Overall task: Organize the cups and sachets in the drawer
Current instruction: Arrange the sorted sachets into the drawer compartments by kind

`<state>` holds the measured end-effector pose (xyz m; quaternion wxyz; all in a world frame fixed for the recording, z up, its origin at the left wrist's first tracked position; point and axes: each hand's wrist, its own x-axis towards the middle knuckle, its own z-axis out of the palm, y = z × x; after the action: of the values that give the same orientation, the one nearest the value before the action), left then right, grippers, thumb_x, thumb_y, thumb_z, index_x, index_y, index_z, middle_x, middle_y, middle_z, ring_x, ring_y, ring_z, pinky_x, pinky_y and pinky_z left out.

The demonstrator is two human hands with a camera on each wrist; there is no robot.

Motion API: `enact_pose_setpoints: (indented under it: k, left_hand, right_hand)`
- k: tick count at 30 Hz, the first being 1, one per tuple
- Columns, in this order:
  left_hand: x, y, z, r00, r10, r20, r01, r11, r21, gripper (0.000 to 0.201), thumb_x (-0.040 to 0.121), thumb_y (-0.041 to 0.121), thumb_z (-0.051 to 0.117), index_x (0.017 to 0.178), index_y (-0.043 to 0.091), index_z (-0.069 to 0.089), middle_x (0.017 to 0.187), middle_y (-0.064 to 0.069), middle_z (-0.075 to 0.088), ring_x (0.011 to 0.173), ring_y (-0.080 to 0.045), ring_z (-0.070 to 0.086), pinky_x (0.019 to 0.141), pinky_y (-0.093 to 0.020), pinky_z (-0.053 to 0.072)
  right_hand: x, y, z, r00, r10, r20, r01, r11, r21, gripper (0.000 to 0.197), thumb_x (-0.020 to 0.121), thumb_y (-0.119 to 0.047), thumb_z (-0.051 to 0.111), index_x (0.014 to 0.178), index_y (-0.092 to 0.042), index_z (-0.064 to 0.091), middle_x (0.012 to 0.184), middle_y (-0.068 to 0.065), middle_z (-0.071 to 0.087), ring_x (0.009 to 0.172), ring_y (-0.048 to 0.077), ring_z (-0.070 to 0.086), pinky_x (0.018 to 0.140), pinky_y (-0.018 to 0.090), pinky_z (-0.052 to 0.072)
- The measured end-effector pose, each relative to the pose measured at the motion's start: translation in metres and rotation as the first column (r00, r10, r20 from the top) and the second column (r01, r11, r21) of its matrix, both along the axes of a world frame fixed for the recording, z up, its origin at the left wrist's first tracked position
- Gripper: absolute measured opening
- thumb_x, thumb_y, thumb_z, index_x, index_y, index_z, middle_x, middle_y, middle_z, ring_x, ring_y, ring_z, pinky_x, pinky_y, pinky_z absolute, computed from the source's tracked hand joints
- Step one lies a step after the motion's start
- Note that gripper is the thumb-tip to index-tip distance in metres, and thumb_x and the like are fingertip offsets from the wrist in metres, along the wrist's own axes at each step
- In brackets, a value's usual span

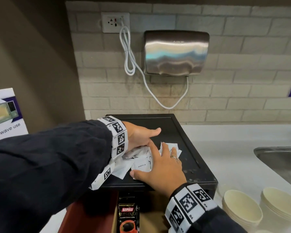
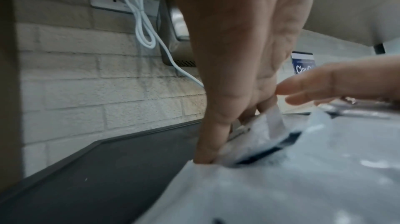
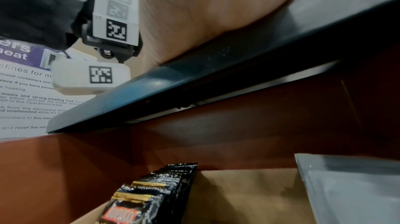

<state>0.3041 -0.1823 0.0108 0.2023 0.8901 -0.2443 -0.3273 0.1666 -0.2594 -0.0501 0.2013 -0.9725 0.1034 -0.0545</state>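
Note:
Several white sachets [image 1: 141,166] lie in a loose pile on top of a black box [image 1: 183,132] on the counter. My left hand [image 1: 141,142] comes in from the left. Its thumb sticks out and its fingertips [image 2: 205,156] touch down on the pile's [image 2: 303,176] left edge. My right hand [image 1: 161,165] lies flat on the sachets with fingers spread and a ring on one finger. Below the box an open drawer [image 1: 91,216] holds a row of black Kopiko sachets [image 1: 128,214] standing on edge [image 3: 147,197]. Stacked paper cups [image 1: 242,209] stand at the lower right.
A steel sink [image 1: 279,158] is set into the counter on the right. A hand dryer [image 1: 176,52] and its white cord [image 1: 129,52] hang on the brick wall behind. A microwave notice [image 1: 5,113] stands at the left. The drawer's brown floor [image 3: 238,193] shows beside the Kopiko row.

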Motion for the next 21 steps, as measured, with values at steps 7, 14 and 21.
enact_pose_setpoints:
  k: [7,14,21]
  left_hand:
    - [-0.031,0.017,0.017,0.966,0.048,-0.253,-0.084,0.988,-0.131,0.078,0.087,0.073,0.009,0.151,0.027,0.010,0.158,0.003,0.017,0.145,-0.022,0.012,0.113,-0.054,0.006]
    - [-0.042,0.031,0.024,0.944,0.088,-0.317,-0.160,0.965,-0.210,0.077,0.088,0.071,0.010,0.151,0.026,0.008,0.158,0.000,0.017,0.145,-0.020,0.013,0.116,-0.049,0.002]
    - [-0.051,0.051,0.031,0.947,0.176,-0.268,-0.252,0.926,-0.281,0.070,0.091,0.064,0.026,0.148,0.022,0.027,0.154,0.000,0.028,0.143,-0.022,0.019,0.117,-0.046,0.009]
  right_hand:
    - [0.002,0.000,0.000,0.999,0.044,-0.004,-0.044,0.995,-0.084,0.081,0.075,-0.075,0.044,0.143,-0.038,0.020,0.147,0.003,0.031,0.137,0.032,0.024,0.110,0.048,0.023]
    - [0.003,-0.002,0.001,0.993,0.065,0.101,-0.062,0.998,-0.025,0.041,0.086,-0.046,0.047,0.121,-0.026,0.050,0.118,0.000,0.052,0.113,0.026,0.047,0.093,0.037,0.042]
    - [-0.007,-0.004,0.004,0.969,0.085,0.232,-0.111,0.988,0.104,0.009,0.088,-0.020,0.048,0.096,-0.021,0.049,0.089,0.001,0.060,0.084,0.021,0.055,0.068,0.029,0.042]
